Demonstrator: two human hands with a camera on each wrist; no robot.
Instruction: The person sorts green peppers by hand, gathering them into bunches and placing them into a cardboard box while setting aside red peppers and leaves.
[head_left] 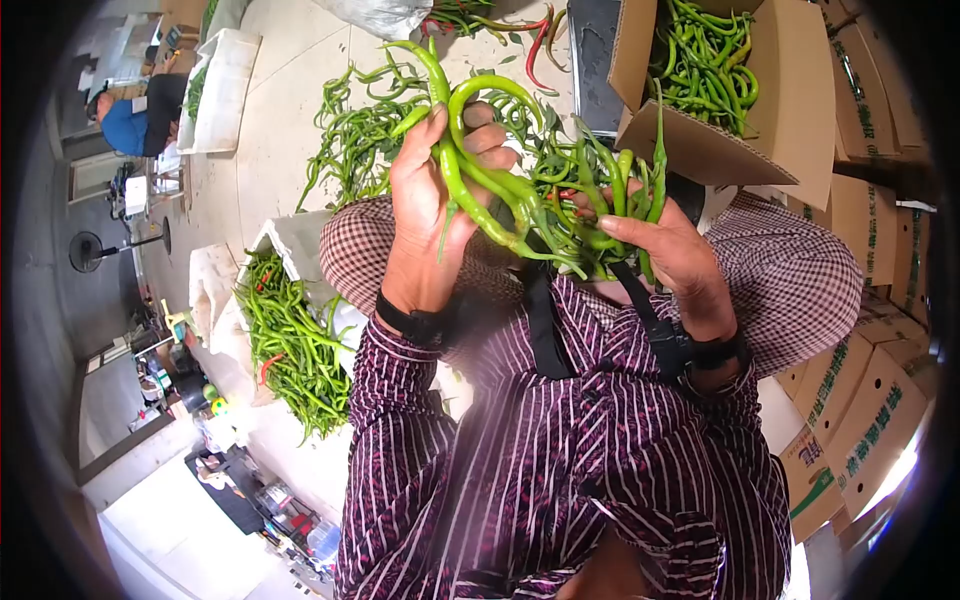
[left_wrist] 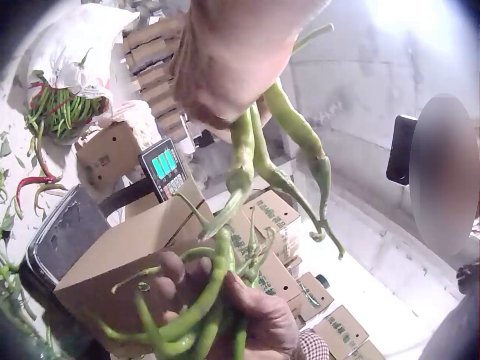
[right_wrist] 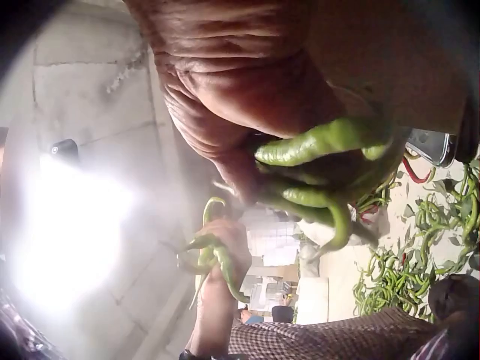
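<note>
Head view: your left hand (head_left: 432, 205) curled round bunch of green chillies (head_left: 480, 180), held up before chest; your right hand (head_left: 672, 252) grips second bunch (head_left: 610, 195), touching first. Open carton (head_left: 770, 95) of chillies beyond, loose pile (head_left: 290, 345) on floor left.

Left wrist view: left hand (left_wrist: 232, 56) clasps chilli stems (left_wrist: 244, 150); right hand (left_wrist: 251, 319) below, fingers wrapped round bunch.

Right wrist view: right hand (right_wrist: 247, 82) closed on chillies (right_wrist: 322, 142); left hand (right_wrist: 225, 244) beyond, holding its bunch.

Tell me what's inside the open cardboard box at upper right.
The open cardboard box holds loose green chili peppers piled inside. Its front flap hides the lower layers and bottom.
</note>
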